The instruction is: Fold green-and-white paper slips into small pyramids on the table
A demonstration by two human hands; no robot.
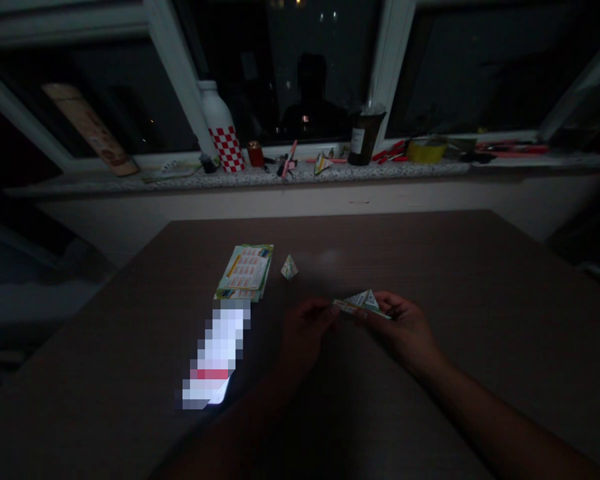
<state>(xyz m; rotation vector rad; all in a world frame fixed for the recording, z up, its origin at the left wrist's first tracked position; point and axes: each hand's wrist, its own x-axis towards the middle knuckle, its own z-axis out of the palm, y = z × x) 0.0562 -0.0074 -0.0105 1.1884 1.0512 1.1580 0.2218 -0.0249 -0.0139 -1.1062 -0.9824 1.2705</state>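
A folded sheet of printed paper (363,302), white with green and yellow print, is held above the table between my two hands. The fingertips of my left hand (306,330) pinch its left corner. Around its right side closes my right hand (405,323), thumb in front and fingers behind. Part of the paper rises into a pointed flap. Just beyond my left hand stands a small folded paper piece (289,268) with a pointed top. To its left lies a stack of printed sheets (247,270) with calendar-like grids.
A lit phone (217,353), its screen blurred, lies left of my left forearm on the brown table (480,267). Along the windowsill stand a checkered bottle (225,130), a small red jar (255,154), a dark cup (364,139), yellow tape (427,151) and a tall tumbler (91,130).
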